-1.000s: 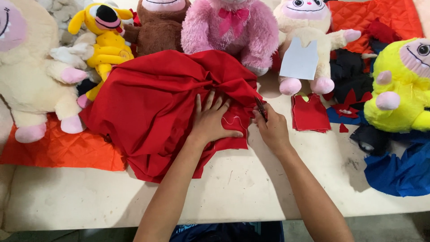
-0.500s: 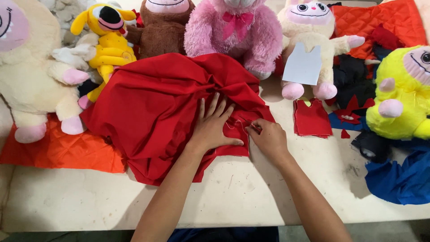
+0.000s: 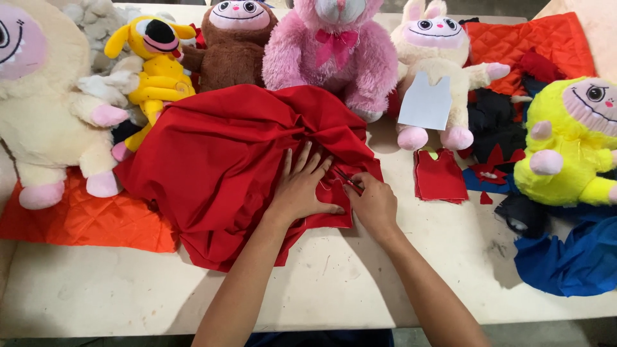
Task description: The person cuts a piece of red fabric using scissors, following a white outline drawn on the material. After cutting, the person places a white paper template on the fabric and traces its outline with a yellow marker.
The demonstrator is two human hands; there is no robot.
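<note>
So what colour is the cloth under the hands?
Red: the cloth shows plainly in the head view.

The scene is brightly and evenly lit from overhead; colours read saturated, with no harsh glare on the pale counter [image 3: 334, 289]; soft shadows fall just beside the forearms and under the folds of the red cloth [image 3: 218, 173]; the right hand [image 3: 373, 204] casts a faint shadow on the counter; focus is sharp across the middle; plush toys at the left and right edges look stretched by wide-angle distortion; slight softness shows in the corners.
</note>
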